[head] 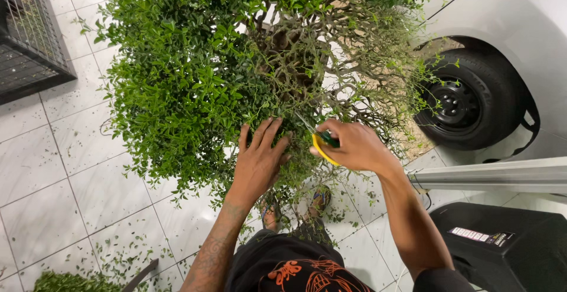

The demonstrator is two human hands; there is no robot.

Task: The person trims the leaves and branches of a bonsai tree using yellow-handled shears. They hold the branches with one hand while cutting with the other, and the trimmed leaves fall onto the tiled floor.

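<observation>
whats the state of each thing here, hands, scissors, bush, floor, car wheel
left hand: open, fingers spread, pressed flat on the foliage
right hand: closed around the scissors
scissors: yellow and green handles gripped, blades reaching into the twigs
bush: dense and leafy on one side, thin and twiggy on the other
floor: white tiles littered with clippings
car wheel: resting on the floor

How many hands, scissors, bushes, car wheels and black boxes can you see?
Hands: 2, the left hand flat on the leaves and the right hand holding the scissors
Scissors: 1, with yellow and green handles
Bush: 1
Car wheel: 1
Black box: 1
Total: 6
</observation>
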